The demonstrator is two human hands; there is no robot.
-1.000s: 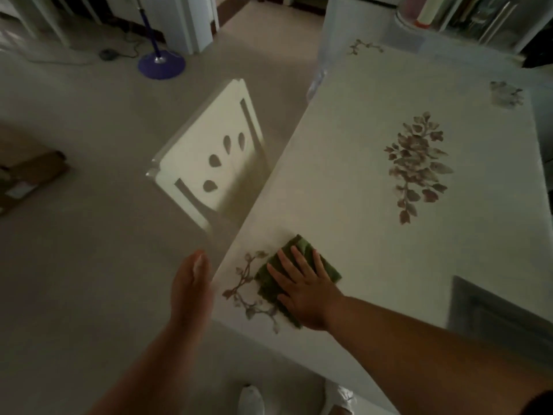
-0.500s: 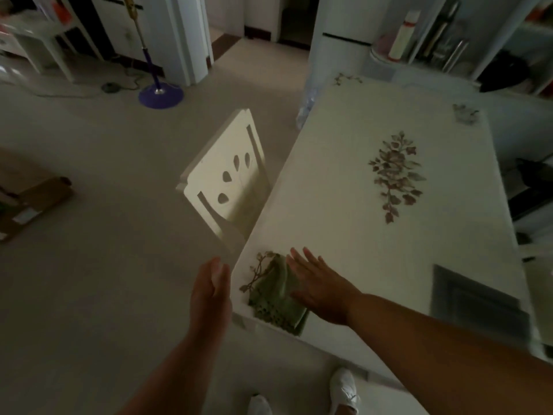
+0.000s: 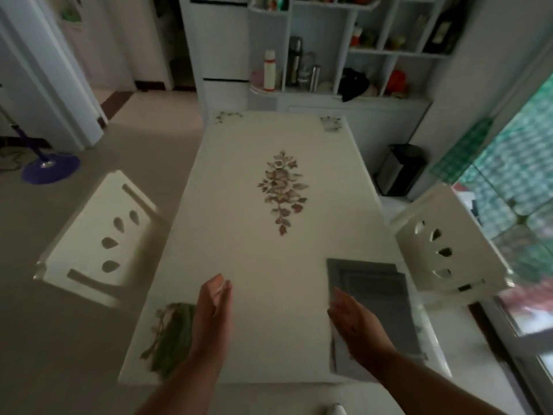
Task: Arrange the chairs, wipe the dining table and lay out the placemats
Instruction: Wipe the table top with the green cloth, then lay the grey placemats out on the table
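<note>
A long white dining table (image 3: 269, 265) with a leaf pattern in its middle stretches away from me. A crumpled green cloth (image 3: 175, 336) lies on its near left corner. Grey placemats (image 3: 374, 298) are stacked at the near right. My left hand (image 3: 214, 310) hovers open just right of the cloth, holding nothing. My right hand (image 3: 356, 323) is open at the left edge of the placemat stack; whether it touches them I cannot tell. One white chair (image 3: 98, 238) is pushed in on the left side, another white chair (image 3: 449, 250) on the right.
White shelves (image 3: 344, 52) with bottles and a white cabinet (image 3: 221, 49) stand past the table's far end. A dark bin (image 3: 402, 170) sits on the floor at the far right. A purple mop base (image 3: 51, 169) rests on the floor at the left. A window with a green curtain (image 3: 514, 163) lines the right.
My right hand left the green cloth and moved right to the placemats. My left hand came over the table beside the cloth. The view swung right to face down the table.
</note>
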